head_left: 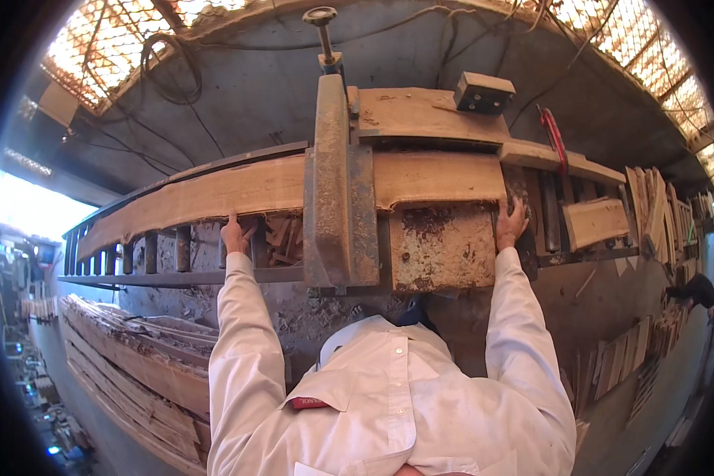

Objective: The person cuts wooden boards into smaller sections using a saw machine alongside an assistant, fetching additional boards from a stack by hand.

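A long wooden plank (206,190) with a rough near edge lies lengthwise, passing beneath the metal column of a saw machine (333,182). My left hand (235,237) grips the plank's near edge left of the column, thumb side partly visible. At the plank's right end, my right hand (511,225) holds the near corner, fingers curled round the end. Any blade is hidden by the column. In front of the plank's right part is a worn, rust-stained machine table (444,250).
Rollers (151,252) carry the plank at left. Behind it sit a wooden fence (420,111), a dark block (484,93) and a red clamp (554,141). A short board (596,222) lies at right. Stacked timber (135,349) fills the lower left. Another person (694,292) is at far right.
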`<state>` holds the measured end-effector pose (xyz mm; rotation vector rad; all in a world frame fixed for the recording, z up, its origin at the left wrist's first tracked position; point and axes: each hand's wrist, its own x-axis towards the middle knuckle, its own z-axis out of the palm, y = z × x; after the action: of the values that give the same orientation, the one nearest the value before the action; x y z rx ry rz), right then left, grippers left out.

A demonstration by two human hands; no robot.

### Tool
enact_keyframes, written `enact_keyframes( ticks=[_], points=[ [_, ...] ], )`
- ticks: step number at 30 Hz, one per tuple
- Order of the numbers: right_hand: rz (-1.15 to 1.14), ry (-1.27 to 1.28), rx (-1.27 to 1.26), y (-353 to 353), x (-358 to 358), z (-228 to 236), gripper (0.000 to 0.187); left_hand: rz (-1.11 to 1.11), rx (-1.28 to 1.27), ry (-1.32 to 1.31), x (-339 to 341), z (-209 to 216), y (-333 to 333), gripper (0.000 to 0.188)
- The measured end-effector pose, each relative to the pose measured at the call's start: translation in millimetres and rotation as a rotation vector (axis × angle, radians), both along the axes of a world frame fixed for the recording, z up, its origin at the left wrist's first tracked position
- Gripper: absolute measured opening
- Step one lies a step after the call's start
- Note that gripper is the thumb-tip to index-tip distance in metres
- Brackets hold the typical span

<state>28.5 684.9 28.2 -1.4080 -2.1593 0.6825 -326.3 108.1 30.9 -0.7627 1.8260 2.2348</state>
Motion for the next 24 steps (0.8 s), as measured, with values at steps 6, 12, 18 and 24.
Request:
enact_keyframes(
  ticks=[6, 12, 18, 24],
  points=[
    [-0.111, 0.850, -0.906, -72, -5, 6, 0.061, -0.001, -0.016, 0.006, 1, 0, 1, 0.047],
    [0.080, 1.014, -1.623, -115, -82, -30, 0.062, -0.042, -0.039, 0.006, -8, -13, -7, 0.056],
    [0.081, 1.016, -1.428, -123, -119, -44, 0.062, -0.055, -0.068, -0.015, -23, -31, -19, 0.061],
    [-0.035, 1.036, -1.404, -140, -99, -35, 0.050, -0.099, -0.073, 0.021, -28, -46, -25, 0.058]
  ],
)
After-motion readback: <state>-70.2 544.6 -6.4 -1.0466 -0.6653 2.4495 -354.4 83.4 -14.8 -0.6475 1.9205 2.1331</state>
